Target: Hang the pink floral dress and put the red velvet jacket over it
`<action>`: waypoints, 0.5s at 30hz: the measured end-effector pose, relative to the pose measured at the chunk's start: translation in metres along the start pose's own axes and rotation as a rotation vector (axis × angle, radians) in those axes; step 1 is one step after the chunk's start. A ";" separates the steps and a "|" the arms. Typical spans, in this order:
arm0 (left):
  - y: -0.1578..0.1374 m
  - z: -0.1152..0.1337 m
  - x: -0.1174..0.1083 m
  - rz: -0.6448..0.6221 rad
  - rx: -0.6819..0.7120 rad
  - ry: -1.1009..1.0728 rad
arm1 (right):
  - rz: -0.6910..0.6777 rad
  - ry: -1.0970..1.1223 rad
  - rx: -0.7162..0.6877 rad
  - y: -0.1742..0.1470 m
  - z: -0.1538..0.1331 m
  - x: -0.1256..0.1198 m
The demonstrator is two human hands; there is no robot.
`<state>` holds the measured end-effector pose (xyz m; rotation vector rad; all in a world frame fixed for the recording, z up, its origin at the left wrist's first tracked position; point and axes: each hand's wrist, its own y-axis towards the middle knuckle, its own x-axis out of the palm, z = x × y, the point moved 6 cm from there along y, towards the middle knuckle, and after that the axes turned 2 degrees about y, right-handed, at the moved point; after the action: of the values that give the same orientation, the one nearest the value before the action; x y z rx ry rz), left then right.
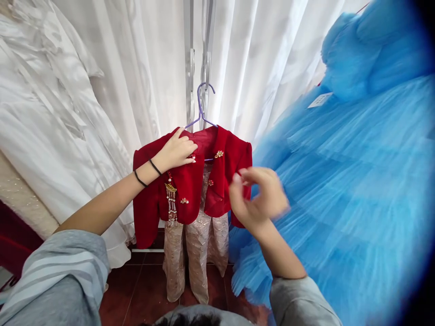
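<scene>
A short red velvet jacket (pixel 185 199) hangs on a purple hanger (pixel 200 104), its front parted. Gold-and-pearl ornaments and a beaded tassel (pixel 171 203) decorate it. Patterned beige-pink trousers (pixel 199 253) hang beneath. My left hand (pixel 178 149) is closed over the jacket's collar and shoulder on the left, fingertips at the top edge by the hanger. In front of the jacket's other sleeve, my right hand (pixel 260 197) is curled, thumb and fingertips close together. Motion blurs it, and I cannot make out anything between its fingers.
White dresses (pixel 50 90) hang on the left. A large blue tulle gown (pixel 356 181) with a white tag (pixel 320 100) fills the right side. Behind the hanger are white curtains (pixel 136 54) and metal uprights (pixel 190 59). The floor (pixel 149 285) has dark red tiles.
</scene>
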<state>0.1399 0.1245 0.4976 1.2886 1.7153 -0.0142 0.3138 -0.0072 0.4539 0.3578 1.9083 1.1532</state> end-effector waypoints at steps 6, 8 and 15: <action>0.012 0.005 0.002 -0.115 -0.030 0.009 | -0.041 -0.159 0.416 0.051 0.069 0.105; 0.016 -0.002 -0.014 -0.011 -0.090 -0.045 | -0.027 -0.059 0.371 0.051 0.070 0.099; 0.023 -0.029 -0.007 0.011 -0.196 -0.201 | 0.021 0.137 0.265 0.090 0.018 0.089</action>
<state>0.1384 0.1444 0.5296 1.1131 1.4988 0.0289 0.2595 0.1056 0.4779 0.4530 2.1895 0.9597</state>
